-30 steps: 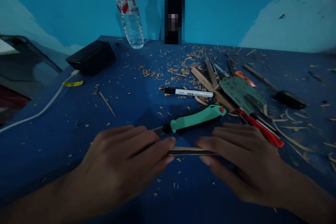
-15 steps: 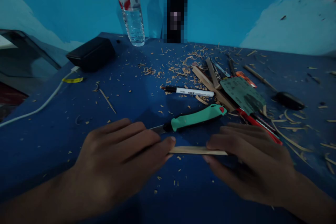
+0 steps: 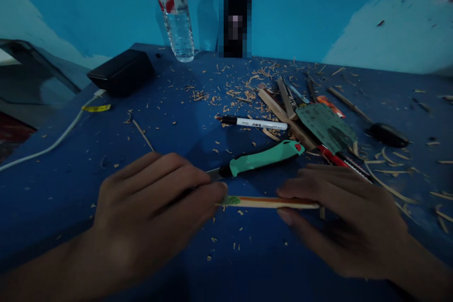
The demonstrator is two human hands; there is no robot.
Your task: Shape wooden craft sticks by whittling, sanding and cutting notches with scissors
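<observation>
A thin wooden stick lies level between my two hands, showing an orange-brown face with a green patch near its left end. My left hand pinches that left end between thumb and fingers. Farther right, my right hand grips the stick with thumb below and fingers above; its far end is partly hidden by the hand. Just beyond the stick rests a knife with a green and black handle, its blade partly behind my left fingers. A white marker with a black cap lies past the knife.
Wood pieces, a green patterned flat piece and a red cutter lie at right, near a black mouse-like object. Shavings are scattered over the blue table. A water bottle and black box stand behind.
The stick has been turned about its length: a pale face showed before, now the orange-brown and green one does. My left hand has shifted slightly left.
</observation>
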